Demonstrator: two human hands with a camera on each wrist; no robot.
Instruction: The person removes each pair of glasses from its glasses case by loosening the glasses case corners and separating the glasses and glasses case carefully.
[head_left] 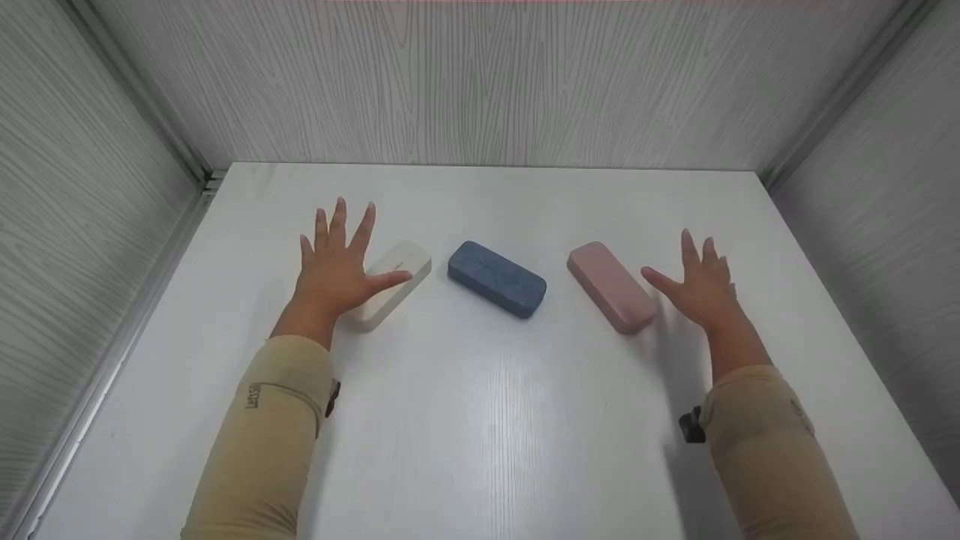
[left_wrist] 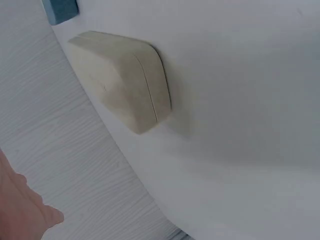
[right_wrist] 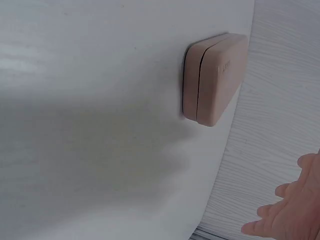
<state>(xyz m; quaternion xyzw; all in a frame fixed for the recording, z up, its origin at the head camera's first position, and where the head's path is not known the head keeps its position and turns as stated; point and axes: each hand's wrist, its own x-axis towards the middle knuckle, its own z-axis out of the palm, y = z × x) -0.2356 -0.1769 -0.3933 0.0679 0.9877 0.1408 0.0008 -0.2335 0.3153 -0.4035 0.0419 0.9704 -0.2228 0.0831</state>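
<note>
Basically, left hand hovers splayed, empty; cream oblong hard-shell case under its thumb; blue mottled oblong case past the thumb tip; pink oblong hard-shell case just inside right hand, likewise spread wide, empty; fanned layout probably suits easy reach.

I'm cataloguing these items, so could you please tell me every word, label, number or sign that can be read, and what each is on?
"Le…" on the left sleeve; the remaining letters are unclear.
White case: small lettering on top, too blurred to read.
Pink case: small lettering, too blurred to read.
Right sleeve: a dark mark, unreadable.
Blue case: no lettering visible.
</note>
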